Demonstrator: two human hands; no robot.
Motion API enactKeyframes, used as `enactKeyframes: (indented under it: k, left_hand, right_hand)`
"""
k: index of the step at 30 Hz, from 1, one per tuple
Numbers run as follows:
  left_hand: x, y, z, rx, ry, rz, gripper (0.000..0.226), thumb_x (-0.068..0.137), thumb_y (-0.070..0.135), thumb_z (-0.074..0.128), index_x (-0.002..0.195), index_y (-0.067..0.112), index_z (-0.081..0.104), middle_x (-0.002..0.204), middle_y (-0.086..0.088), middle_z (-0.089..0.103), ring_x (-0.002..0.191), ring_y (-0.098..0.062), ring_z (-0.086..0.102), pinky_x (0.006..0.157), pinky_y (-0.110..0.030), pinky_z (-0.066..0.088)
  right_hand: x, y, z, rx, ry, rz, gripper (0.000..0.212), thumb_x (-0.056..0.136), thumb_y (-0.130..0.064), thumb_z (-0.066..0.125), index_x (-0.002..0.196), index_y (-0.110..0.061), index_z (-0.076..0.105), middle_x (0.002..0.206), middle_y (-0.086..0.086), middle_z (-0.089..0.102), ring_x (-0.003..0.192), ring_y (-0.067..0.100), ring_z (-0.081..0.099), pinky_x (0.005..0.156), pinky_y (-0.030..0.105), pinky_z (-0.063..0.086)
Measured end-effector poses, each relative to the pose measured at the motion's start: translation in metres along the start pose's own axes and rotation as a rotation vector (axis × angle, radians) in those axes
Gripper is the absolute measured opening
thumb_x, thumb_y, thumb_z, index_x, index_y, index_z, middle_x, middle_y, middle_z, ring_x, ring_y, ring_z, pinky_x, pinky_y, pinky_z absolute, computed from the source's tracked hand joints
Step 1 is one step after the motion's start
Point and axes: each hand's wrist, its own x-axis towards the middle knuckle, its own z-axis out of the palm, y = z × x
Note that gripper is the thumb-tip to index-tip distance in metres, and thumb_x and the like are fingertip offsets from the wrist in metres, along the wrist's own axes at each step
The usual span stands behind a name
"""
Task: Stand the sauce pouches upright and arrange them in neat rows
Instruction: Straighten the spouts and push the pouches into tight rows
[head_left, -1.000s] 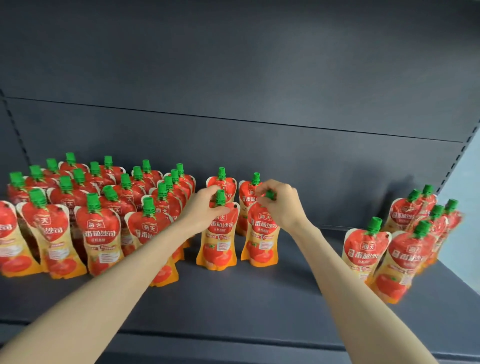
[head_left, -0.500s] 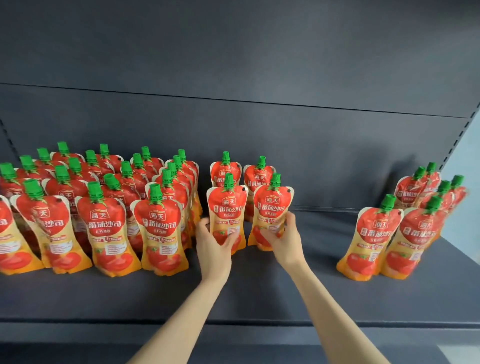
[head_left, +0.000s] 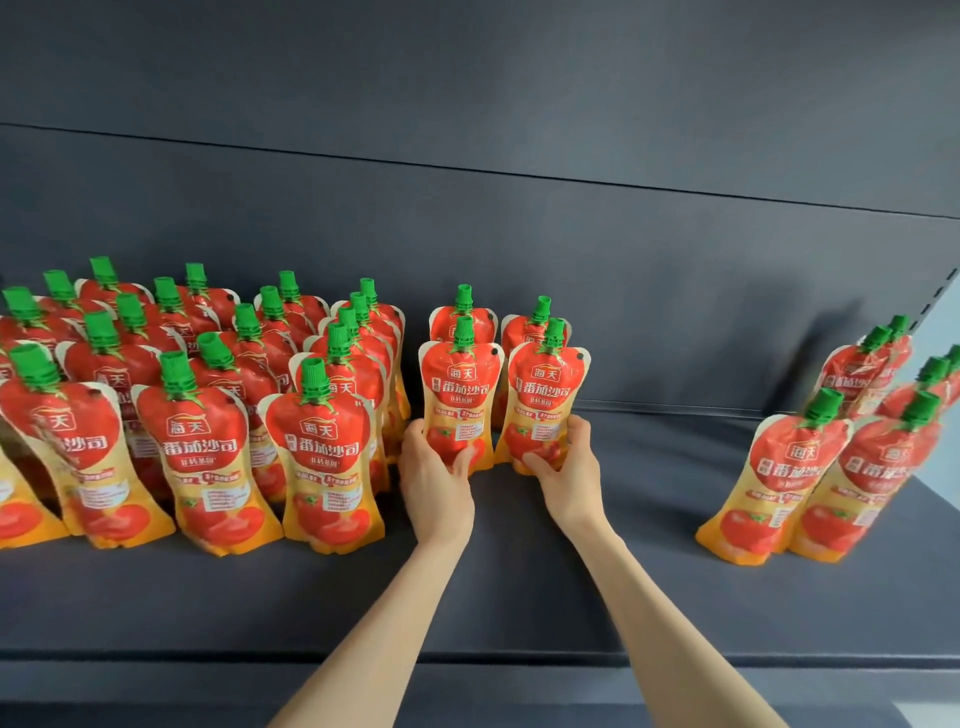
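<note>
1. The left hand (head_left: 436, 480) and the right hand (head_left: 567, 475) had come down from the green caps, where they were one second earlier. They were now at the lower bodies of two red-and-orange plastic sauce pouches, and they had stayed there for the last half second.
2. The left hand gripped the left front pouch (head_left: 460, 400), thumb on the printed face and fingers curled round its left side. The right hand gripped the right front pouch (head_left: 546, 410) in the mirrored way.
3. Both pouches stood upright, side by side, near the middle of the dark grey metal shelf (head_left: 649, 571), just in front of a back pair of pouches (head_left: 464, 318). In my judgement the standing-up was done for these two, and only squaring them into the row remained.
4. Between the shelf's front edge (head_left: 467, 657) and the hands lay a wide bare strip, so the arms could draw back freely.
5. The large left block of pouches (head_left: 208, 441) stood just beside the left hand, with little room there. On the right, open shelf ran to the right group of pouches (head_left: 831, 467), well apart.
6. Farthest, the grey back panel (head_left: 519, 234) closed the shelf. How much room was left behind the back pair, I could not tell.
</note>
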Motion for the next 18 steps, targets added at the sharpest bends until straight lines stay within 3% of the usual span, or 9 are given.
enactKeyframes:
  k: [6, 18]
  left_hand:
    - [0.004, 0.005, 0.010, 0.078, 0.009, -0.023, 0.061, 0.086, 0.024, 0.064, 0.137, 0.011, 0.033, 0.138, -0.010, 0.043, 0.131, -0.026, 0.041, 0.102, -0.041, 0.042]
    - [0.017, 0.008, 0.015, 0.074, 0.004, -0.056, 0.062, 0.088, 0.023, 0.061, 0.140, 0.009, 0.029, 0.142, -0.011, 0.040, 0.133, -0.025, 0.037, 0.103, -0.038, 0.039]
  right_hand:
    - [0.007, 0.002, 0.003, -0.014, 0.002, 0.019, 0.051, 0.088, -0.011, 0.062, 0.132, -0.015, 0.035, 0.130, 0.002, 0.054, 0.118, 0.018, 0.053, 0.092, 0.024, 0.040]
    - [0.022, 0.008, 0.009, -0.064, 0.017, 0.012, 0.057, 0.086, -0.015, 0.065, 0.134, -0.017, 0.034, 0.132, 0.002, 0.053, 0.120, 0.019, 0.052, 0.100, 0.034, 0.043]
